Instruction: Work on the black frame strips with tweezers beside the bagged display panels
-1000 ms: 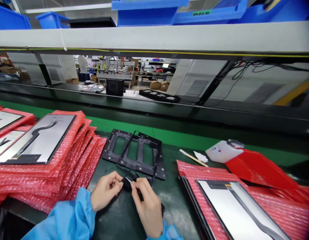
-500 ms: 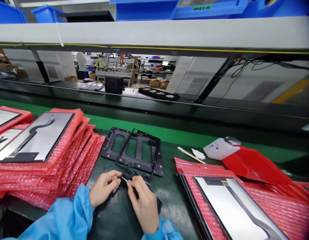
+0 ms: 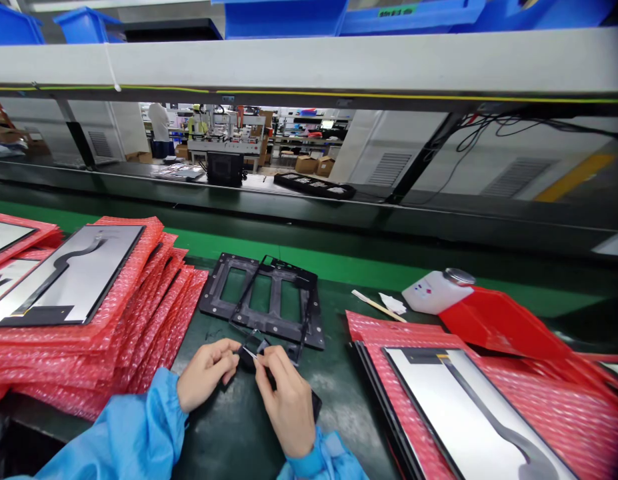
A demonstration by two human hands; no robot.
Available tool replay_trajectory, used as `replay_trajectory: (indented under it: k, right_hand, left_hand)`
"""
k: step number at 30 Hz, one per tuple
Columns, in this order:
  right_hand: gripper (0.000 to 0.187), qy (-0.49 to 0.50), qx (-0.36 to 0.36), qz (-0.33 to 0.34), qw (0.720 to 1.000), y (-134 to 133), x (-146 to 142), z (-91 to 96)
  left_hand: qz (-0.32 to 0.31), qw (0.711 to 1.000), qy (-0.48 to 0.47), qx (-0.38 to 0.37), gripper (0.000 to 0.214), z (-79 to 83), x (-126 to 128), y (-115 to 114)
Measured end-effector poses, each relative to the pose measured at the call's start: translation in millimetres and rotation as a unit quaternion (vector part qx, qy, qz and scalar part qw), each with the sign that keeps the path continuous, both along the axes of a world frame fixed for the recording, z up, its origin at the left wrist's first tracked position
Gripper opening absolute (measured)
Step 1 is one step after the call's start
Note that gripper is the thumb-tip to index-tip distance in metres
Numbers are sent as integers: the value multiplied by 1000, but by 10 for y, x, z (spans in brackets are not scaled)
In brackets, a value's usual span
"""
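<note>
Pinching a small black piece point(image 3: 247, 360) on the slotted frame's point(image 3: 275, 299) near side, the left hand point(image 3: 209, 375) apparently steadies it for the thin pale tool point(image 3: 251, 353) gripped in the right hand's point(image 3: 289, 403) fingertips.

Looking out over a dark green bench top point(image 3: 333, 393), catching a dull sheen, and running back now to a brighter green strip point(image 3: 343, 272). Then up to a dark ledge point(image 3: 189, 193), stretching the full width. Climbing to a broad white shelf beam point(image 3: 309, 63), lined underneath with a yellow-green cable point(image 3: 439, 97) and topped with blue bins point(image 3: 283, 19), one with a green label point(image 3: 396, 11). Over to the right, into shadow, past slanting pale panels point(image 3: 361, 147), a louvred vent point(image 3: 389, 169), loops of black cable point(image 3: 473, 137) and a diagonal yellow band point(image 3: 573, 179). And through the middle gap, opening onto a brightly lit workroom, with a white machine bench point(image 3: 223, 145), cardboard boxes point(image 3: 306, 165) and, further back, rows of shelving point(image 3: 313, 140)
</note>
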State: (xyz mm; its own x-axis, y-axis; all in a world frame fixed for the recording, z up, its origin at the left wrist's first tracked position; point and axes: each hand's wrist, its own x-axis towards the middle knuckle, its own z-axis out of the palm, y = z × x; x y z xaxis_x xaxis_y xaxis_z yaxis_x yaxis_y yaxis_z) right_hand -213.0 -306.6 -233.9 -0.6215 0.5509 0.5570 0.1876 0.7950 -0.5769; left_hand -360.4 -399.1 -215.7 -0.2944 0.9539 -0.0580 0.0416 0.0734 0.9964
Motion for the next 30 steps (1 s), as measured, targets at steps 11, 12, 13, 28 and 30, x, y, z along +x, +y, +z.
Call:
replay_trajectory:
  k: [11, 12, 13, 28, 30]
  right_hand:
    - [16, -10, 5, 14, 1000, -24, -2, -19]
    - [16, -4, 0, 16, 1000, -23, -2, -19]
    - [16, 2, -6, 17, 1000, -22, -1, -16]
    - [18, 17, -12, 8, 1000, -2, 24, 22]
    - [16, 12, -6, 25, 1000, -17, 26, 18]
  left_hand:
    - [9, 1000, -17, -2, 45, 10, 15, 2]
    - [10, 1000, -18, -1, 46, 12, 15, 3]
    - [8, 1000, -20, 0, 46, 11, 15, 3]
    - [6, 1000, -21, 2, 43, 33, 27, -8]
    - [8, 1000, -25, 4, 44, 38, 27, -10]
